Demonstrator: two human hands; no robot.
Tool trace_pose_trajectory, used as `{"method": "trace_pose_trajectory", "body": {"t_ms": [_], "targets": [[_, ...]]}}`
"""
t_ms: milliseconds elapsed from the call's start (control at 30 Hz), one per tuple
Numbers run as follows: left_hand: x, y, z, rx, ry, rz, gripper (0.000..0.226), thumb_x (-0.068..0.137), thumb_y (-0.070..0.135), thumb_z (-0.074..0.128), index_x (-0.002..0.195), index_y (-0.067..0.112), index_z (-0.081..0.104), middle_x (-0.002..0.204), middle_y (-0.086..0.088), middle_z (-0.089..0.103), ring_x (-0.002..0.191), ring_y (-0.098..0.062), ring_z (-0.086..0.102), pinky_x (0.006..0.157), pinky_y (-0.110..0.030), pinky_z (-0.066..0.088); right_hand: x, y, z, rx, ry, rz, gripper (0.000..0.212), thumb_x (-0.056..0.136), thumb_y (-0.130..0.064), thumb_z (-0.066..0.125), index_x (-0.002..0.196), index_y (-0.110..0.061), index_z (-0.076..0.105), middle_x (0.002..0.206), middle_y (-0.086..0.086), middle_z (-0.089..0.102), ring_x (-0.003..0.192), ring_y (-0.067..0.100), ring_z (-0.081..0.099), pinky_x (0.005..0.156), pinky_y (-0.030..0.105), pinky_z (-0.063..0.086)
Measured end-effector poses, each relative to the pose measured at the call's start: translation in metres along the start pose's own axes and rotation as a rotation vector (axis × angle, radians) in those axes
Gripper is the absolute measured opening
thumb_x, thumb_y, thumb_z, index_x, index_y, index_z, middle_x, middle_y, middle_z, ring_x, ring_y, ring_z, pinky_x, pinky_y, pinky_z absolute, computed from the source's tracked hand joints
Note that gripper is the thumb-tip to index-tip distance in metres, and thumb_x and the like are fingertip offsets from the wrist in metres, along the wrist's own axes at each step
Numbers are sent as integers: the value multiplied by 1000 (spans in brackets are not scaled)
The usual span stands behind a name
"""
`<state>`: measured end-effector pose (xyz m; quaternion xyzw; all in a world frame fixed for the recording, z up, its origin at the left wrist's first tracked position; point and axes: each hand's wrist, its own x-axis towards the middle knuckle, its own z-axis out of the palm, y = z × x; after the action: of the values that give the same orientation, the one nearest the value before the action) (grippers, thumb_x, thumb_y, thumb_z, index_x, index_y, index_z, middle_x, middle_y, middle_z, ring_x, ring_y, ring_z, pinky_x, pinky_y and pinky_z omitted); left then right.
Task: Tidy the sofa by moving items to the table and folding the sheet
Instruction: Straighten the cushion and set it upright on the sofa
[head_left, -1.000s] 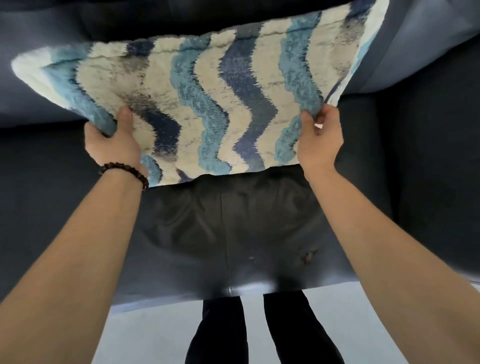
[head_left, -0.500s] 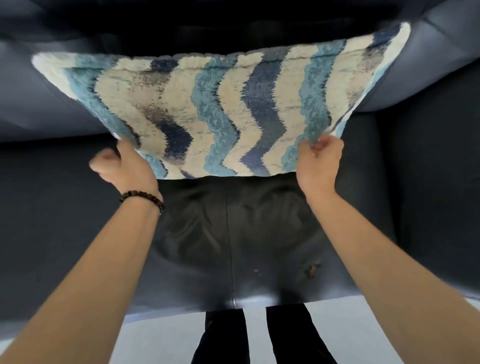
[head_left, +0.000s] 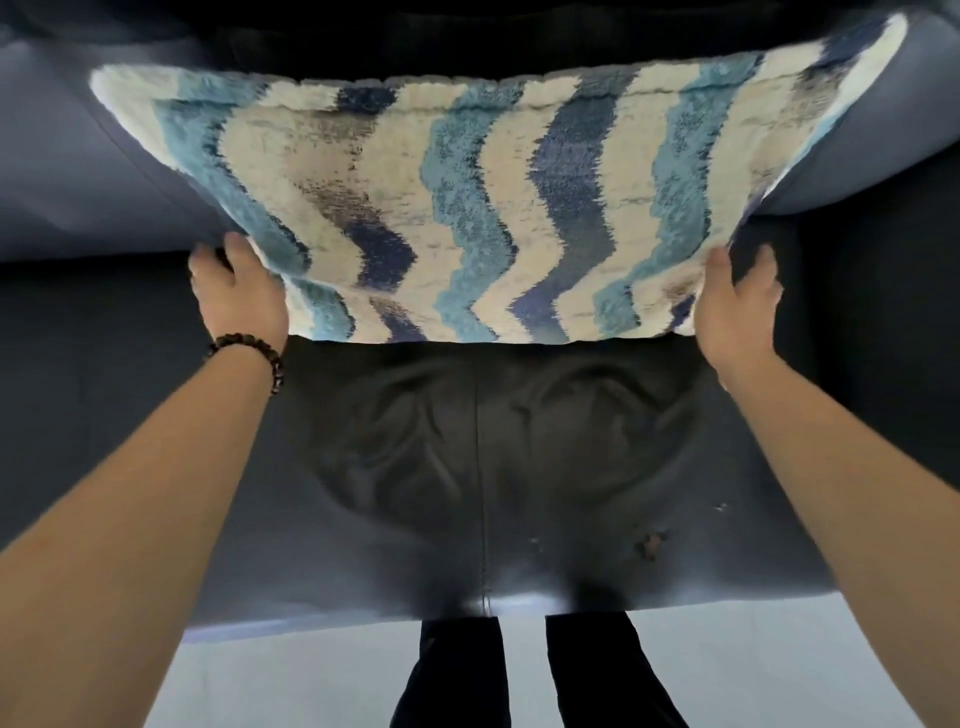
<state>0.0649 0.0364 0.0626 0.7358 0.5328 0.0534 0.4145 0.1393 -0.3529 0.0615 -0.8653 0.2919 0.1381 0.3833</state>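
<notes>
A: Where is the sheet (head_left: 467, 208) relative to the sofa seat (head_left: 483, 457)?

B: It hangs above the back half of the seat, spread against the backrest. It is a shaggy, thick-piled cloth with wavy stripes of cream, light blue and navy. Its long axis runs side to side along the seat, and its near edge sits just past the creased seat leather.

A: And the hands?

B: Well apart, one at each near corner. The left hand (head_left: 241, 296), with a beaded bracelet (head_left: 249, 353) on the wrist, has its thumb on top of the pile and the fingers tucked under the corner, so it looks clamped on the cloth. The right hand (head_left: 732, 306) lies flat against the other corner with fingers spread; I cannot tell whether it grips or only presses.

A: Which hand is nearer to it?

B: Both touch it, about level with each other above the seat. The cloth reaches away from them toward the backrest, so I judge a fold would mean bringing the near edge up to the far edge, or one corner across to the other.
</notes>
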Motion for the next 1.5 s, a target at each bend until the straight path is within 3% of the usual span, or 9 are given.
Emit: {"method": "trace_pose_trajectory", "body": {"t_ms": [133,267,433,633,767,933,1167,1333,1500], "targets": [[-17,46,1,-286,-149,125,81,90,69,39,152,18,27,151,8,38,136,-4,38,112,-20,28,-10,-45,8,320,-121,-227,81,96,-63,39,157,-32,-5,164,-9,15,148,8,21,122,35,21],[-6,77,16,-235,56,213,66,85,72,46,120,18,60,105,11,65,90,2,61,75,-8,47,-2,-67,17,262,-43,-374,88,95,-61,46,157,-28,-8,166,-5,2,152,11,5,124,34,11],[13,75,26,-59,-77,-8,100,82,79,40,153,11,23,156,-2,32,143,-19,32,116,-33,29,3,-53,19,20,-138,-406,90,94,-64,46,156,-30,-10,165,12,1,152,28,1,114,29,12],[-74,25,8,5,-91,340,63,98,46,45,148,8,35,149,-1,39,139,-15,35,109,-6,20,-34,-40,-3,-188,-173,-432,81,97,-61,41,158,-26,-1,166,5,7,152,18,9,108,24,18],[-199,-43,-29,51,-358,370,45,98,38,46,138,19,50,136,10,52,127,-14,50,110,-30,38,-116,17,-27,-290,-366,-487,64,99,-58,38,155,-31,25,162,-7,23,148,6,18,110,21,22],[-340,-73,-117,199,-485,214,51,95,52,39,142,32,41,138,28,43,128,15,34,106,-15,30,-242,70,-102,-245,-466,-359,61,96,-56,44,151,-38,27,157,-20,26,142,-9,21,112,20,25],[-447,-1,-267,187,-202,136,48,94,34,52,140,23,44,137,13,49,125,-10,49,104,-34,41,-352,34,-243,-221,-472,-452,56,94,-51,50,145,-33,39,144,-21,40,132,-3,40,106,24,37],[-516,57,-364,31,98,132,44,94,23,56,132,38,41,132,9,54,116,-8,53,98,-29,43,-392,-40,-309,-51,-464,-634,53,92,-48,51,141,-29,46,132,-15,49,121,-1,49,97,20,41],[-540,46,-432,-37,337,139,48,94,23,56,139,24,41,135,5,54,118,-9,52,99,-29,42,-432,-84,-314,87,-486,-834,55,92,-46,52,142,-23,46,131,-11,51,120,3,51,97,25,44]]}}
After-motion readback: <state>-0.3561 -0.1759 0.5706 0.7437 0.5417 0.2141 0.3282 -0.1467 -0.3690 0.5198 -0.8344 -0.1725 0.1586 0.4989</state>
